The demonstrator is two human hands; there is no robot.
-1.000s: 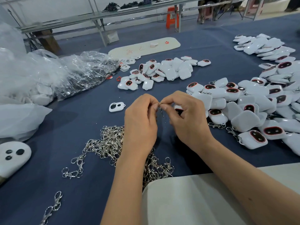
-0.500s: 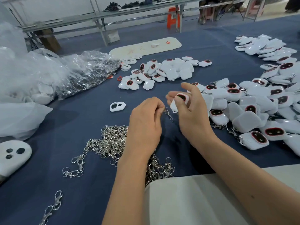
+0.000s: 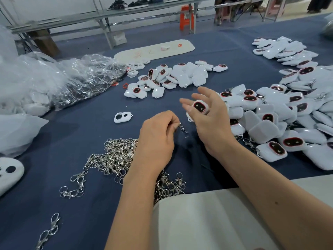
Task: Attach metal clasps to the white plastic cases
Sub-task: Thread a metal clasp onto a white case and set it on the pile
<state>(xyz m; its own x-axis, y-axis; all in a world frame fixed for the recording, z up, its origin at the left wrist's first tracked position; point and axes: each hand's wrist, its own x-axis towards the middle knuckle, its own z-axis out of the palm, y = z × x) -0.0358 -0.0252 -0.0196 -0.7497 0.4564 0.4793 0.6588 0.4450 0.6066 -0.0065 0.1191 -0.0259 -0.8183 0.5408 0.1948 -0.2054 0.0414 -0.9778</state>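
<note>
My right hand [image 3: 214,130] holds a white plastic case [image 3: 200,107] with a red-rimmed dark oval. Its thumb presses the case against the spread fingers. My left hand [image 3: 156,139] sits just left of it and pinches a small metal clasp [image 3: 183,129], which dangles between the two hands just below the case. Whether the clasp is hooked to the case I cannot tell. A heap of loose metal clasps [image 3: 115,156] lies under and left of my left wrist.
On the blue tablecloth, a big pile of white cases [image 3: 270,114] spreads to the right, a smaller pile [image 3: 180,76] lies ahead and another [image 3: 281,49] far right. A lone white frame [image 3: 123,117] and crumpled plastic bags [image 3: 63,82] lie to the left. A pale board [image 3: 155,49] lies beyond.
My hands have come apart. The right hand has lifted the case up and to the right and spread its fingers. The left hand stays low with the clasp.
</note>
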